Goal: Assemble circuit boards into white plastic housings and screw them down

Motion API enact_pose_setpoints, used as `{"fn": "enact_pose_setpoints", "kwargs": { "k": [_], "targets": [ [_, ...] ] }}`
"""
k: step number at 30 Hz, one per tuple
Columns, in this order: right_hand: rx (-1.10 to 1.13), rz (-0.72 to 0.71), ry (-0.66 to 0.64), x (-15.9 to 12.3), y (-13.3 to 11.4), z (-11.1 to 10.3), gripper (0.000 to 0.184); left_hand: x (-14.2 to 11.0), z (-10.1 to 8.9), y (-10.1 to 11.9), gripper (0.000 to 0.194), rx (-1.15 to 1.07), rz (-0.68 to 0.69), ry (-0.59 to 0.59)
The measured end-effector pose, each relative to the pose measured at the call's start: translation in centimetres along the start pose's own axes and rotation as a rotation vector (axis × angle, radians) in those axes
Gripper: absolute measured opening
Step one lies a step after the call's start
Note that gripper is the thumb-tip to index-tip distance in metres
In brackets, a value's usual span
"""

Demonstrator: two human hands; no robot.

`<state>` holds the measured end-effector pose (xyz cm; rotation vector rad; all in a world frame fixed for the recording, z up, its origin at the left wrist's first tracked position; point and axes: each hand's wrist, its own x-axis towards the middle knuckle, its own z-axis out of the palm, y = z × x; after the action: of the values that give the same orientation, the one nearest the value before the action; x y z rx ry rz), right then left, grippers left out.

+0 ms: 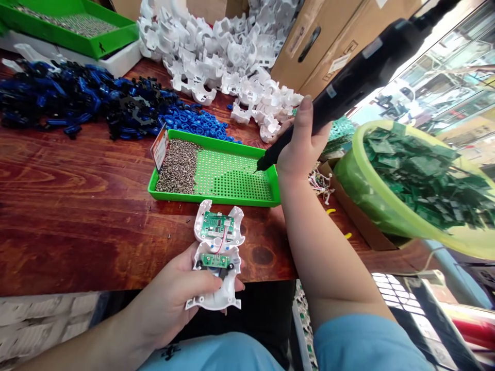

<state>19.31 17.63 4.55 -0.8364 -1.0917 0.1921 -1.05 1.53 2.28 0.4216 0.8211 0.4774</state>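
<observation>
My left hand (174, 299) grips a white plastic housing (218, 257) with a green circuit board (217, 225) set inside it, held over the table's near edge. My right hand (301, 144) is wrapped round a black electric screwdriver (348, 82). The screwdriver's tip touches the perforated floor at the right end of a green screw tray (232, 178). A heap of small silver screws (178, 166) fills the tray's left end.
A pile of white housings (224, 51) and a spread of blue and black parts (77, 100) lie at the back of the wooden table (69, 206). A green basin of circuit boards (417, 180) sits at right, cardboard boxes (328, 41) behind. Another green tray (69, 23) is far left.
</observation>
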Motion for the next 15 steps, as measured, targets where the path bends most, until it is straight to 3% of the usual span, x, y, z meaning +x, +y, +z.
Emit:
{"fn": "enact_pose_setpoints", "kwargs": {
  "k": [15],
  "targets": [
    [0.016, -0.018, 0.008, -0.11, 0.29, 0.18, 0.035, -0.07, 0.03, 0.02, 0.033, -0.050, 0.018, -0.016]
  ]
}}
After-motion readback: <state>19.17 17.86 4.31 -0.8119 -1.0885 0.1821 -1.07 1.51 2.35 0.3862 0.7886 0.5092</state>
